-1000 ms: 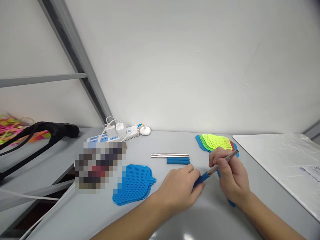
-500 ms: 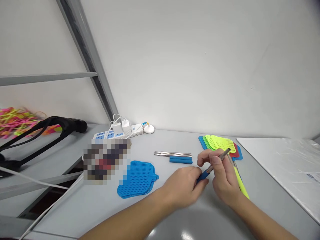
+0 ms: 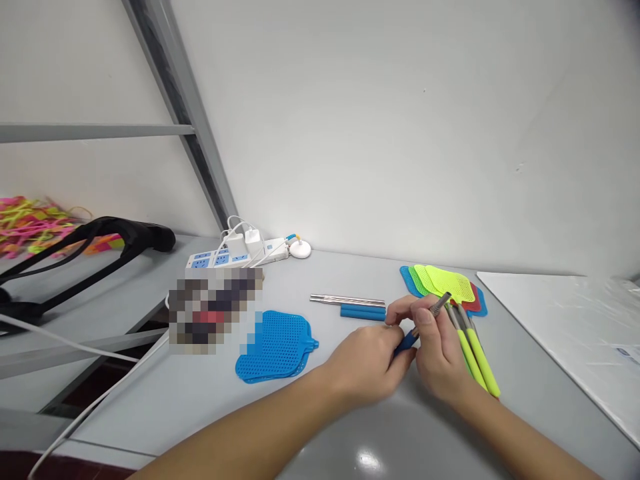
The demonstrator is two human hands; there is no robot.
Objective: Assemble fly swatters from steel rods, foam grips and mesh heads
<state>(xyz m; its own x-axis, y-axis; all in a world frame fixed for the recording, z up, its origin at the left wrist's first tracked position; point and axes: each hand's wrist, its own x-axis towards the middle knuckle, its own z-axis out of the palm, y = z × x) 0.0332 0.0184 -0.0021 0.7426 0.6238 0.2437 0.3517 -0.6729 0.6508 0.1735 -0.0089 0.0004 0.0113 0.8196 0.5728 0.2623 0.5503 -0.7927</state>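
Observation:
My left hand (image 3: pixel 367 363) is closed round a blue handle grip (image 3: pixel 407 340), most of which its fingers hide. A metal rod (image 3: pixel 440 305) runs up out of that grip, and my right hand (image 3: pixel 436 350) pinches it between thumb and fingers. Just beyond my hands lie several loose metal rods (image 3: pixel 345 300) and blue handle grips (image 3: pixel 363 312). To the left, blue perforated fly swatter heads (image 3: pixel 277 347) are stacked flat. Right of my hands is a fanned pile of fly swatters, a yellow one (image 3: pixel 450 283) on top, with yellow-green handles (image 3: pixel 483 363) pointing toward me.
A white power strip (image 3: pixel 235 257) with plugged chargers sits near the wall, beside a round white device (image 3: pixel 300 249). A black frame (image 3: pixel 130 240) and a colourful heap (image 3: pixel 35 227) occupy the left. A plastic-wrapped white board (image 3: pixel 560 320) covers the right side.
My right hand has slid down the metal rod, closer to my left hand, so less rod shows between them. The view has tilted slightly, uncovering the yellow-green handles.

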